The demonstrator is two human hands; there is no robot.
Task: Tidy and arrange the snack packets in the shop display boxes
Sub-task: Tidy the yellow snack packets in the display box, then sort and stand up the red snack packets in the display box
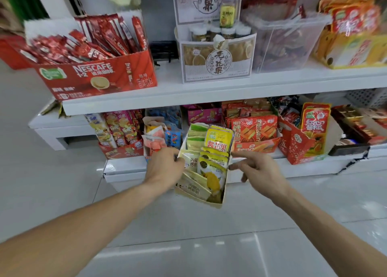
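holding a cream display box out past the front edge of the lower shelf, over the floor. left hand curls round the box's left wall, fingers hooked over the rim. right hand sits at the right wall, fingers loosely spread and reaching toward it; whether they press the card, cannot tell.

step in hand, as i judge it: one box pulled out for sorting. packets inside stand in two rough rows, front ones leaning, a yellow packet upright at the back. next move likely calls for squaring the leaning packets upright, then sliding the box back into the gap between the blue-packet box and the orange-packet box.

counts: one box in hand; roughly a dozen packets in it, overlap hides the rest. two shelves in view; upper shelf carries a red nescafe box near its left end.
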